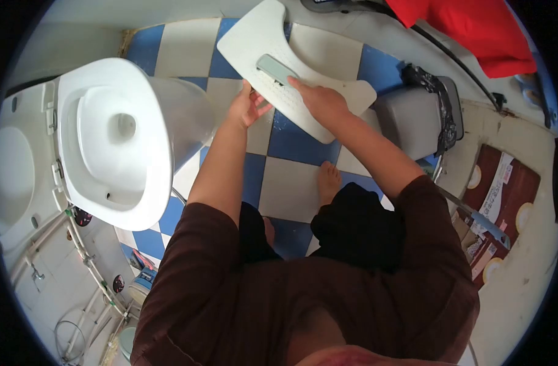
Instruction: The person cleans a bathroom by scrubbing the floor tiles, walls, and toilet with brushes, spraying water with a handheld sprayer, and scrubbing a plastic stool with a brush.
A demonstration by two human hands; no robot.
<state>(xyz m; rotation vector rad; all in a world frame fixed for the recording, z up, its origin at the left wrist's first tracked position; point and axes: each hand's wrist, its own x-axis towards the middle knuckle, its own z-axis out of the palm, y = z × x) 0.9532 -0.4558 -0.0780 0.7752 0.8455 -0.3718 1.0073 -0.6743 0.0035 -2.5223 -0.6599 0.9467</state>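
A white toilet footstool (268, 30) with a curved cut-out is held tilted above the floor in front of me. A grey-green insert (275, 68) sits in its top, with a dark gap along one side. My left hand (248, 108) grips the near left edge, thumb at the rim and fingers bent below it. My right hand (320, 104) lies closed over the top, fingertips at the near end of the insert. Some right-hand fingers are hidden.
To the left stands a white toilet (157, 152) with its lid raised. A grey bin (407, 119) with a black bag is at the right. Blue and white tiles (291, 189) cover the floor around my bare feet. Pipes (90, 262) run along the left wall, and a red cloth (474, 36) hangs upper right.
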